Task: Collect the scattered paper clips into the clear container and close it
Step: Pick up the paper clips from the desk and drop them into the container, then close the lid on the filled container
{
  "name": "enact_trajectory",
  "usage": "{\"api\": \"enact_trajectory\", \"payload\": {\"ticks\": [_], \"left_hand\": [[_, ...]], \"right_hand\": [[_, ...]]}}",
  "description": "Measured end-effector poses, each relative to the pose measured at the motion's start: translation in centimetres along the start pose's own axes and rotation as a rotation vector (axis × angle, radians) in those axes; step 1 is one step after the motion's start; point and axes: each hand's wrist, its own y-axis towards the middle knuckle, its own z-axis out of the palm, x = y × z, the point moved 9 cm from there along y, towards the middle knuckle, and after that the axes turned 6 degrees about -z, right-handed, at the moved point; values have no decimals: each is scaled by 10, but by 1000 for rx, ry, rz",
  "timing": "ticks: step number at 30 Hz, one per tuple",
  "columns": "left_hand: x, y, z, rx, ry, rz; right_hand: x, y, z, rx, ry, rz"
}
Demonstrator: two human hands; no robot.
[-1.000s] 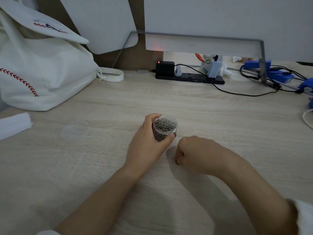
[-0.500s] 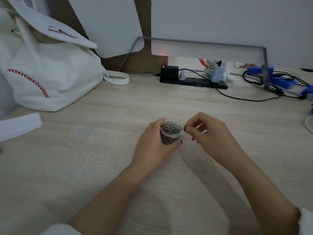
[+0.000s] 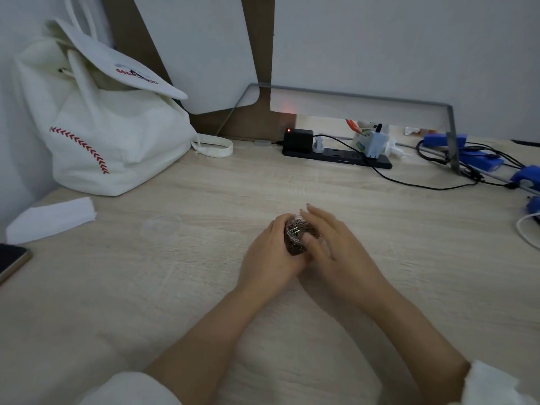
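My left hand wraps the clear container at the middle of the frame, fingers curled round its far side and thumb on the near side, a closed grip on its wall. The container stands on the pale wooden counter, tipped slightly toward the left of the frame, and it is packed with paper clips up to its open mouth. My right hand lies against the container's right side with the fingers stretched flat and spread past the rim; it has hold of nothing, and its thumb rests on the mouth's edge.

The clear lid lies flat on the counter to the left of my hands, well apart from them, with bare wood between. Further left, a folded white tissue sits near the counter's left edge, and a dark phone pokes in at the frame's left border below it. A white bag leans in the upper left corner.

Along the far edge runs a black power strip with a cable trailing right toward blue gear at the upper right. A white cord loops in at the right border. The lower frame, either side of my forearms, is open wood.
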Motion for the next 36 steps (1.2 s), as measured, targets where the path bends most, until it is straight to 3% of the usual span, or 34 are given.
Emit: {"api": "enact_trajectory", "payload": {"ticks": [3,13,17,22,26,29,36], "left_hand": [[2,-6,-4,0,-16,-18],[10,-34,-20,-29,-18,-70],[18,-45,-37,-78,-73,-99],[37,-59,-92,-266,-115,-138],[70,-73,-147,-392,-117,-188],[95,-82,-180,-459,-127,-219],[134,-90,-216,-504,-186,-253]], "right_hand": [[10,-10,24,151,-88,-43],[34,-26,30,185,-82,-101],[52,-26,28,156,203,-102],[54,0,29,-52,570,40],[56,24,84,104,396,114],[80,46,125,218,162,0],[120,88,169,193,169,-95]]}}
